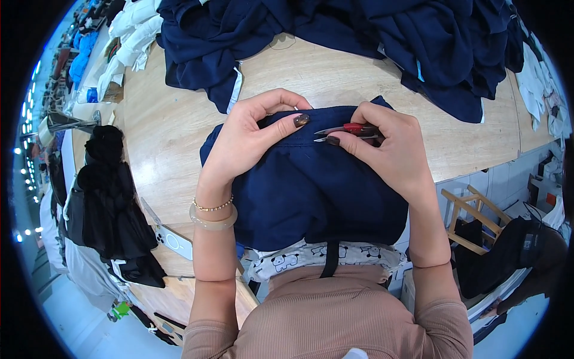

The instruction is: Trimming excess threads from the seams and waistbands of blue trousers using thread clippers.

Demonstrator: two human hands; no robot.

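A navy blue garment (311, 191) hangs over the near table edge, its stitched waistband-like edge lying across the top. My left hand (260, 128) pinches that edge, thumb on the front and fingers behind the cloth. In my right hand (388, 143) is a pair of thread snips (353, 128) with red on the handle. Their pointed blades aim left and lie close against the seam, slightly apart. Part of the snips' handle is hidden in my right palm. Any loose thread at the tips is too small to make out.
Piled navy garments (418, 48) with pale tags cover the far side of the wooden table (161, 149). White cloth (134, 36) lies far left. Black fabric (107, 197) and a white phone (174, 241) are at the left. A wooden stool (472, 218) stands lower right, near another person (538, 251).
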